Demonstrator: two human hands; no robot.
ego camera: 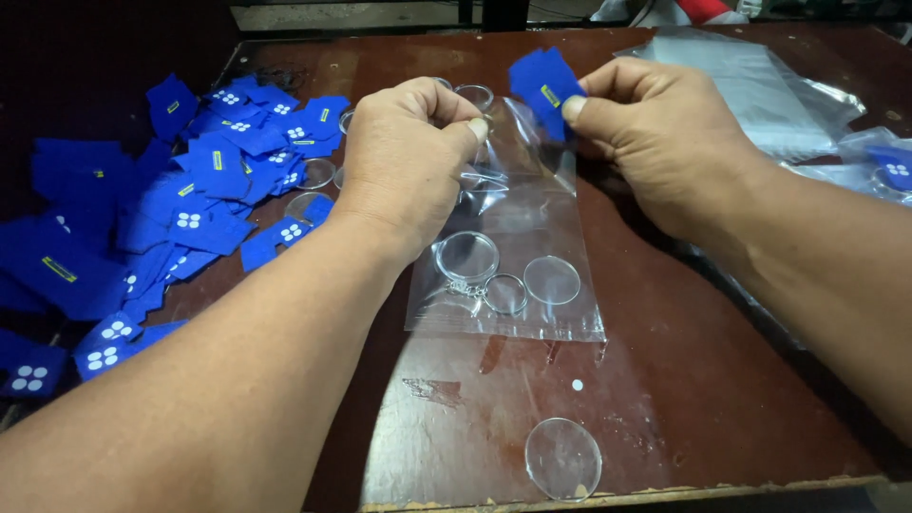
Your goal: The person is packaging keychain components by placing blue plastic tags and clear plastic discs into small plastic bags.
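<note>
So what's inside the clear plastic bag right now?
Inside the clear plastic bag: a round clear case, a metal key ring with chain and a clear disc. The left hand covers its mouth.

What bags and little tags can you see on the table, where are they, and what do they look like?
Clear plastic bag: table middle, flat rectangle, rings and clear discs inside, mouth held by the left hand.
Blue tag: pinched by the right hand, small yellow strip.
Pile of blue tags: left side, white dots, yellow strips.
Stack of clear bags: far right, shiny.
</note>
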